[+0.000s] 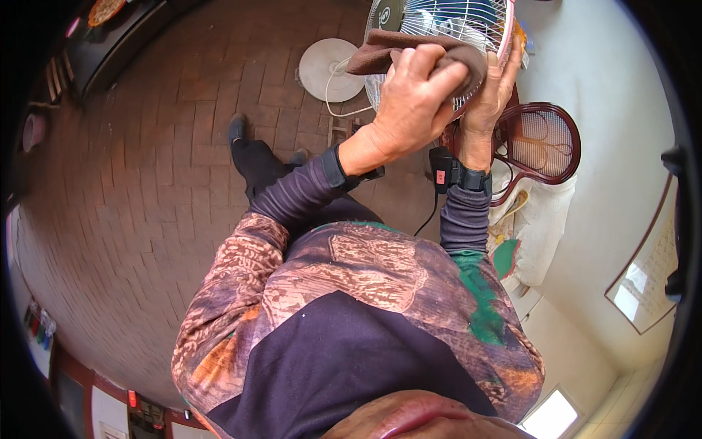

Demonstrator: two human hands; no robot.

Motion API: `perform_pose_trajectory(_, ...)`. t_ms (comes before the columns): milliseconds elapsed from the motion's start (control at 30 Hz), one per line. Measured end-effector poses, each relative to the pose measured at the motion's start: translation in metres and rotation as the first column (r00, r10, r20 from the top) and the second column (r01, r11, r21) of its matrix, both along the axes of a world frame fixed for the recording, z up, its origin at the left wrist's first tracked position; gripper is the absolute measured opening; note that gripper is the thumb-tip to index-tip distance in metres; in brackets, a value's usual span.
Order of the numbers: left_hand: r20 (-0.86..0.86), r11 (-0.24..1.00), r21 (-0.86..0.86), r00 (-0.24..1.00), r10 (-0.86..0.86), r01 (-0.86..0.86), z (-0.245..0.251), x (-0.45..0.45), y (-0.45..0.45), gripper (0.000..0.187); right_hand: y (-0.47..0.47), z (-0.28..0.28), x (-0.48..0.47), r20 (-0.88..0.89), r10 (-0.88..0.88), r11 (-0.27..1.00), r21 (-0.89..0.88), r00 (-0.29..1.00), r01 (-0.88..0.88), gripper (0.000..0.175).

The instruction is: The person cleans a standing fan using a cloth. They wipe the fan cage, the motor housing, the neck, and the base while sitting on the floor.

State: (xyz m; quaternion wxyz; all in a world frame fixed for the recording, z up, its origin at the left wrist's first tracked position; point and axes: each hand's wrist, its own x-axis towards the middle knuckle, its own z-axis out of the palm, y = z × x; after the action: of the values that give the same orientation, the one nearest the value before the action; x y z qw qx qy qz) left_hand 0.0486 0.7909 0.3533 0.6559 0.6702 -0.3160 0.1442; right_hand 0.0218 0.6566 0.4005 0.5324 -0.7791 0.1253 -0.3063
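My left hand (414, 101) is closed around a bunched brown cloth (378, 57), pressed against the wire guard of an electric fan (455, 13). The guard has a pink rim, and a dark round badge (388, 15) sits at its centre. My right hand (487, 101) grips the guard's right edge, its thumb in front and its fingers along the outer side. The cloth and my hands hide the guard's lower part. On the floor, left of the fan head, lies a round white base (332, 70) with a white cord (328, 96) curving beside it.
A dark red chair with a woven back (543, 142) stands right of my right wrist. White sheeting (554, 225) lies below it, near the pale wall (598, 137). A black cable (430, 214) hangs from my right wrist device. Brick paving (192, 131) spreads leftward to a dark table (123, 46).
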Motion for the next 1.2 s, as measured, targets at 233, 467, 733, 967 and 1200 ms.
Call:
perform_pose_trajectory(233,-0.097,0.989,-0.128,0.994,0.054,-0.067,-0.060,0.013,-0.001,0.038,0.000,-0.009,-0.003,0.030,0.056,0.994,-0.093,0.998,-0.053,0.084)
perform_pose_trajectory(467,-0.276,0.992,-0.104,0.956,-0.094,0.068,-0.083,0.011,0.005,0.042,-0.001,-0.013,-0.001,0.043,0.078,0.993,-0.093,0.996,-0.074,0.083)
perform_pose_trajectory(733,-0.047,0.978,-0.207,0.999,0.019,-0.029,-0.086,-0.045,0.011,0.041,-0.004,-0.015,-0.003,0.042,0.045,0.999,-0.025,0.998,-0.044,0.089)
perform_pose_trajectory(967,-0.405,0.980,-0.144,0.896,-0.184,0.137,-0.141,0.039,-0.010,0.054,0.009,-0.040,-0.026,0.091,0.095,0.994,0.046,0.991,-0.100,0.100)
perform_pose_trajectory(1200,-0.232,0.988,-0.156,0.971,-0.056,0.020,-0.133,-0.094,0.011,0.045,0.012,-0.047,-0.028,0.115,0.078,0.990,0.106,0.990,-0.091,0.091)
